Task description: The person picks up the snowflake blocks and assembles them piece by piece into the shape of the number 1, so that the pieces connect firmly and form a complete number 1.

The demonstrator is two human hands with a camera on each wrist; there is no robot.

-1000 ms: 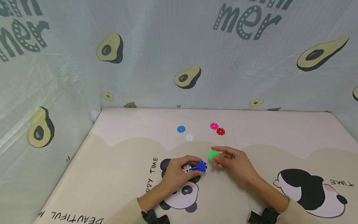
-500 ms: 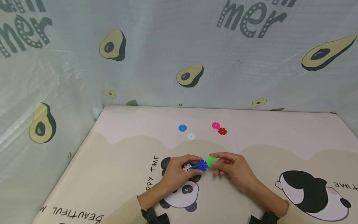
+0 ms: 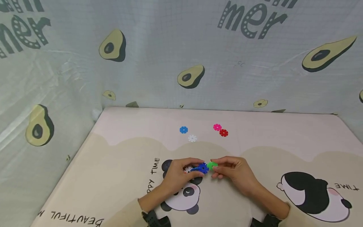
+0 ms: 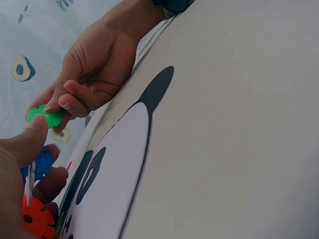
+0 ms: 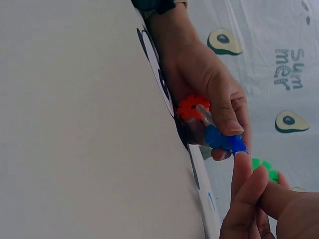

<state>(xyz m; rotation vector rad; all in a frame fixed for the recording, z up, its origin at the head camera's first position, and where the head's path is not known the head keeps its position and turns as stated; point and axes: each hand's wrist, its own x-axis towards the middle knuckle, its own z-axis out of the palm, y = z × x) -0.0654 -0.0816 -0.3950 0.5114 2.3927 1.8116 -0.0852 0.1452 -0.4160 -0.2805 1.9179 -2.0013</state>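
My left hand (image 3: 181,175) grips a small chain of notched plastic snowflake discs over the printed panda. A dark blue disc (image 3: 203,168) sits at the chain's right end, with a white disc (image 3: 188,170) further in toward the palm. In the right wrist view an orange disc (image 5: 193,107) and a lighter blue disc (image 5: 217,138) also show under the left hand. My right hand (image 3: 236,170) pinches a bright green disc (image 3: 211,165) between thumb and fingers. The green disc's edge is right at the dark blue disc's edge.
Further back on the patterned tablecloth (image 3: 136,176) lie a light blue disc (image 3: 183,130), a white disc (image 3: 192,138), a pink disc (image 3: 217,127) and a red disc (image 3: 223,133). The pink and red ones sit edge to edge. An avocado-print curtain (image 3: 153,56) hangs behind.
My right hand has brought the green disc left and down to the dark blue disc, where the two edges meet. The left hand has kept its grip nearly in place.
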